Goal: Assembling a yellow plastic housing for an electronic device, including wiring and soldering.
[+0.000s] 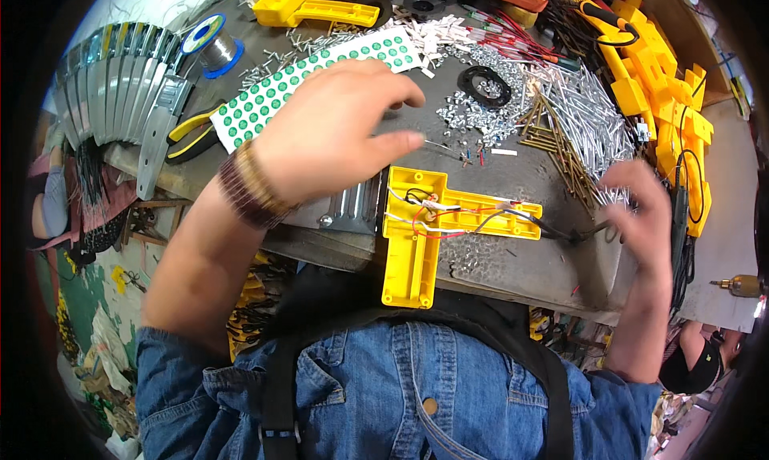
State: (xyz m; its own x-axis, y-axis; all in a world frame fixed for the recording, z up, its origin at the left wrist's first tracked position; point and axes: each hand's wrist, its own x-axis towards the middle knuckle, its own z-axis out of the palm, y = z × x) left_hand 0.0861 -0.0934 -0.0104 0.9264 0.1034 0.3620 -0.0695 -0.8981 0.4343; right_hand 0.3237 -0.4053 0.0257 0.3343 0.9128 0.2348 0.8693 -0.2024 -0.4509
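Observation:
A yellow T-shaped plastic housing half [412, 244] lies open side up at the table's front edge. White, red and black wires run inside it, and a dark cable [589, 233] leaves its right end. My left hand [344, 123] hovers above and left of the housing, over the sticker sheet. Its thumb and index finger are apart, with nothing clearly between them. My right hand [642, 215] is blurred beside the cable's far end. Whether it grips the cable cannot be made out. Under my left hand sits a grey metal piece [350, 210], partly hidden.
Behind are a sheet of green round stickers [264, 107], a solder spool [216, 47] and pliers [195, 133]. Metal blades [120, 75] stand fanned at left. Piles of long screws [581, 111], small metal parts [473, 119] and more yellow housings [661, 99] lie at right.

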